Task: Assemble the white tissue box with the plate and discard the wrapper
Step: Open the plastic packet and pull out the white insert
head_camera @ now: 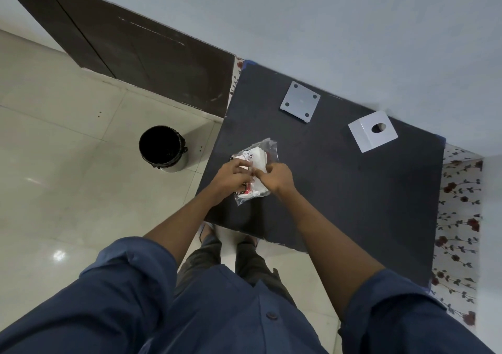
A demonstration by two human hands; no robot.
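Note:
A clear plastic wrapper [264,151] holding a white tissue pack lies near the table's left front part. My left hand [232,175] and my right hand [275,175] both pinch this pack at its middle, side by side. Farther back on the table lies a square white plate [300,101] with a hole near each corner. To its right stands the white tissue box [365,137], with a round opening on its upper face. Neither hand touches the plate or the box.
The dark table [339,190] stands against a pale wall. A black-lined waste bin [162,147] sits on the tiled floor left of the table. A floral cloth [459,218] shows along the table's right edge. A dark wooden panel [135,49] runs at the back left.

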